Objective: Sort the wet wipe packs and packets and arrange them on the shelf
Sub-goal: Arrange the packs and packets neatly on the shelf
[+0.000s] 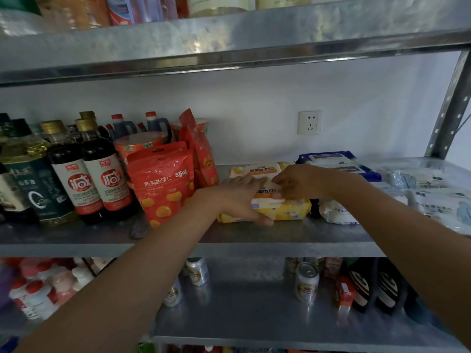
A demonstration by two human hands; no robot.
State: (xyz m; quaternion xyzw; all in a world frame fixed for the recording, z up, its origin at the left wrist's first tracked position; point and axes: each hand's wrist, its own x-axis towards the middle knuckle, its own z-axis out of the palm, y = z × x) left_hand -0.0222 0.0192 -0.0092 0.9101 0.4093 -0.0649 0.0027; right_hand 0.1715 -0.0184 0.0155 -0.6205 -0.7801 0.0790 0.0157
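Note:
A yellow wet wipe pack [288, 210] lies on the middle metal shelf [254, 240], near its front. My left hand [237, 197] grips its left end, thumb on the front face. My right hand [297, 182] rests on top of it with fingers curled over the white lid. A second yellow pack [257, 170] lies flat right behind. A blue-and-white wipe pack [331, 160] sits further right at the back. A small white packet [334, 212] lies to the right of the held pack, and clear-wrapped white packets [438, 197] fill the shelf's right end.
Orange chestnut snack bags [163, 182] stand just left of the yellow packs, with dark sauce bottles [102, 174] and an oil bottle [33, 179] beyond. A wall socket [309, 122] is behind. Cans [307, 281] and bottles stand on the lower shelf.

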